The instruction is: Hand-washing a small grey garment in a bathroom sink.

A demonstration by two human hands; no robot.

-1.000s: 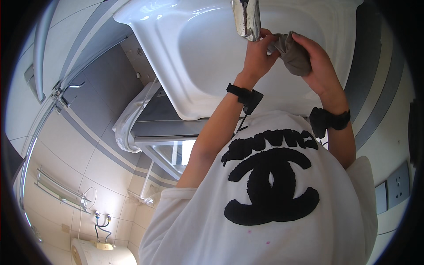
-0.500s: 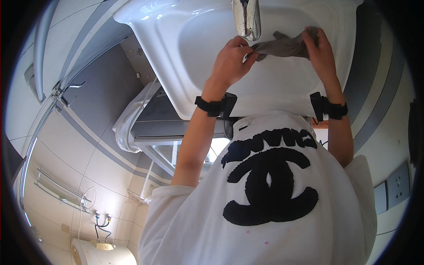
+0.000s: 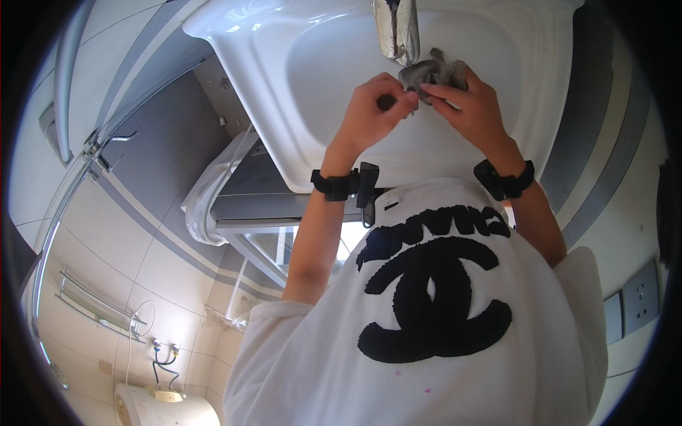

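A small grey-brown cloth point(image 3: 426, 72) is bunched up between my hands over the white sink point(image 3: 320, 78), just below the tap point(image 3: 398, 35). My left hand point(image 3: 373, 113) is closed, thumb and fingertips pinching the cloth's left end. From the other side my right hand point(image 3: 470, 106) grips the gathered right part, its thumb and index finger pointing toward the left fingertips. The two hands are close together. Folds hide the cloth's full shape, so I cannot tell what kind of piece it is.
A grey-topped appliance point(image 3: 259, 181) stands left of the sink, with a white plastic bag point(image 3: 202, 206) at its side. Metal rails point(image 3: 53, 220) run along the tiled left wall. A wall socket point(image 3: 641, 298) is at right. Black bands with small boxes circle both wrists.
My right hand has moved left toward my left hand. The cloth, stretched between them before, is now bunched together. My left hand has shifted only slightly.
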